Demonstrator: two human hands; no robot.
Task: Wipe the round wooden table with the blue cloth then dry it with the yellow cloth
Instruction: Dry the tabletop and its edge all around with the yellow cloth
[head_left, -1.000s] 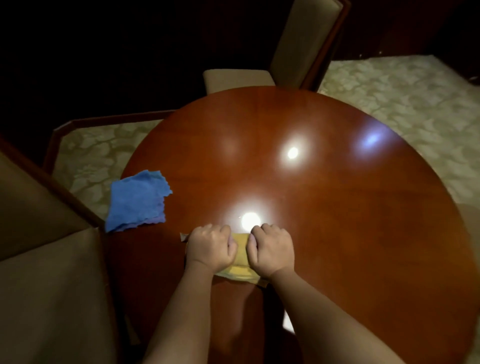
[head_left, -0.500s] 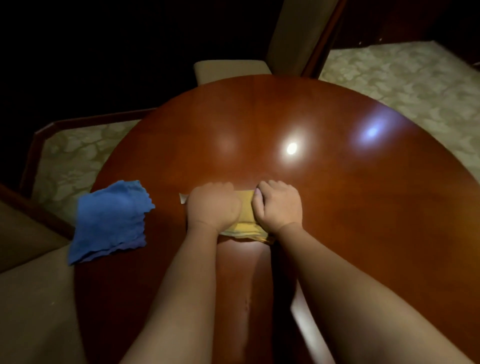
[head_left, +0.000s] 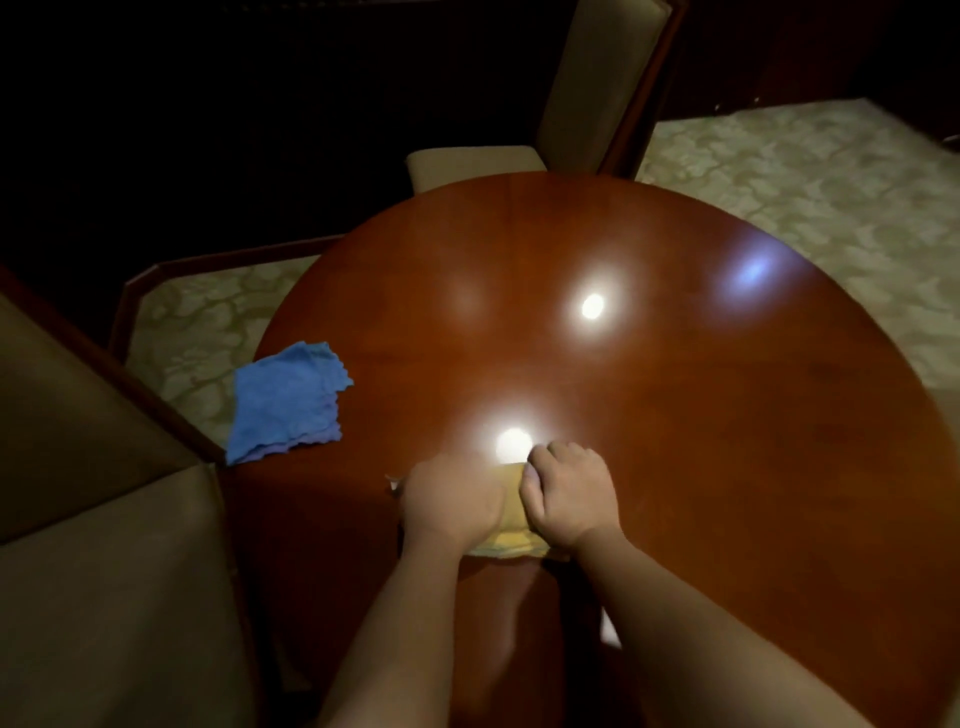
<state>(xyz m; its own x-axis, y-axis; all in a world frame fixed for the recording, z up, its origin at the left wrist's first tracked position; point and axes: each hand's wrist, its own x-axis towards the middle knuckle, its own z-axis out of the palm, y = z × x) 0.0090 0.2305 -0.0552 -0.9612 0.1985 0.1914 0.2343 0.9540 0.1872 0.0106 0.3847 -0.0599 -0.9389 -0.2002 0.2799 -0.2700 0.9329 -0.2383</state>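
Head view, counter: a round polished wooden counter (head_left: 675, 415) is seen from above; three bright light reflections are carried on its surface, one of them just beyond the hands.
Head view, yellow cloth: the yellow cloth (head_left: 511, 519) is laid flat on the counter toward 6 o'clock; only a strip between the hands and an edge below them are shown, and a pale corner is exposed just left of the left hand.
Head view, left hand: the left hand (head_left: 452, 501) is set knuckles-up on the left part of the yellow cloth, with the fingers curled down onto the fabric, which is gripped and pressed against the counter.
Head view, right hand: the right hand (head_left: 569, 496) is placed just beside the left one, on the right part of the yellow cloth; its fingers are likewise curled over the fabric and the cloth is held down.
Head view, blue cloth: the blue cloth (head_left: 288, 400) is left crumpled at about 9 o'clock, partly hung over the counter's rim, well apart from both hands.
Head view, surroundings: a beige upholstered chair (head_left: 597, 88) is tucked in at 12 o'clock, another beige chair (head_left: 104, 571) is seen at 8 o'clock, and a patterned carpet (head_left: 805, 171) is spread below.
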